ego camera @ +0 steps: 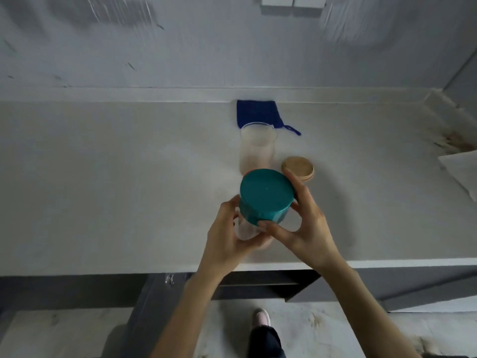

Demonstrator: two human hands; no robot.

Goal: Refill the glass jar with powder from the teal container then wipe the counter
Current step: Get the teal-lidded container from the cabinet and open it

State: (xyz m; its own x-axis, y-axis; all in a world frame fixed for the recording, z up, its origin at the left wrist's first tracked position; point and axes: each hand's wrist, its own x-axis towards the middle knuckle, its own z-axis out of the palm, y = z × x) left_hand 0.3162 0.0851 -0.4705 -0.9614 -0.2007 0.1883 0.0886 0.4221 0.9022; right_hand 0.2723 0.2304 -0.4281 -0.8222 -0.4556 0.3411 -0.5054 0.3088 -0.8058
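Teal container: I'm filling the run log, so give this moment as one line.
left hand holds teal container body | right hand grips its lid | glass jar open | cloth untouched

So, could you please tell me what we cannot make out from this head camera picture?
- How much powder the teal container holds: both hands and its lid hide the body.
- Fill level of the glass jar: blurred, base behind the lid.
- White sheet: cut off by the right edge.
- Wall sockets: cut off by the top edge.

White paper (462, 171); wall sockets (293, 1)
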